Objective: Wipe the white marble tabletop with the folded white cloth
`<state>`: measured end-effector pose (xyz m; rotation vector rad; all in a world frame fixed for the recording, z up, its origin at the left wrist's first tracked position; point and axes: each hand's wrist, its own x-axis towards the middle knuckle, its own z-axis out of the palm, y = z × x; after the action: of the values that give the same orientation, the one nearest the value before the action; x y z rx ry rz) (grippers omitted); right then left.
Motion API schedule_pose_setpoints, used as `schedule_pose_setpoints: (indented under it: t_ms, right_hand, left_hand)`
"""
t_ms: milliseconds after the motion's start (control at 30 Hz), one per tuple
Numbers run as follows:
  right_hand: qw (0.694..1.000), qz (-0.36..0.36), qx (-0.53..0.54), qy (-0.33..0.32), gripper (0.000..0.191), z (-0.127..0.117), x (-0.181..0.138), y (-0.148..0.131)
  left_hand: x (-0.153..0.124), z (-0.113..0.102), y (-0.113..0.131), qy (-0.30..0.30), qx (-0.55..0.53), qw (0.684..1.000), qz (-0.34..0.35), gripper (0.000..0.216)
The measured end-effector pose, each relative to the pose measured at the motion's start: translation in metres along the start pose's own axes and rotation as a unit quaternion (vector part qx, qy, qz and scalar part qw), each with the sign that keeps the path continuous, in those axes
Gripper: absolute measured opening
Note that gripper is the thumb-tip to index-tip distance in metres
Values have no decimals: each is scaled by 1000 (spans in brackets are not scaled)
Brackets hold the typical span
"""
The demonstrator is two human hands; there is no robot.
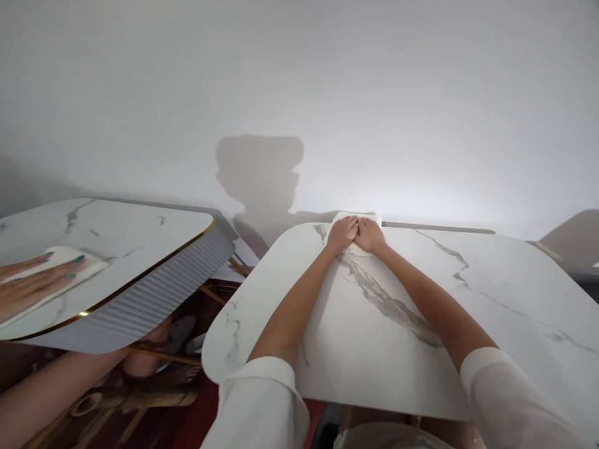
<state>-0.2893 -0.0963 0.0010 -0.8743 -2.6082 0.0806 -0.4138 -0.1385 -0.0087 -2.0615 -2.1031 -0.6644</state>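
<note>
Both arms reach forward over a white marble-patterned tabletop (388, 368) to its far edge by the wall. My left hand (343, 232) and my right hand (369, 236) press side by side on a white cloth (374, 218), their fingertips nearly touching. The fingers of each hand curl down onto it. Part of the cloth shows beyond the fingers and a little below the palms; what lies under the hands is hidden.
At left stands a second marble-patterned table (140, 231) with a gold trim and ribbed side. Another person's hand (40, 280) lies flat on a white cloth (93, 267) there. A pale wall (397, 112) rises behind both tables. Bamboo-like pieces (150, 396) show low at left.
</note>
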Motion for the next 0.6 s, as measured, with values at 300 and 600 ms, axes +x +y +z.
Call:
schedule_pose_setpoints:
  t_ms: [300,600]
  right_hand:
    - [999,5,-38,3,55,-15,-77,-16]
    - [999,-28,-31,18,59,-30,-164,-103]
  left_hand:
    - [-55,-2,41,-16,15,997,73,46]
    - [-173,-47,62,-36,13,999,34,50]
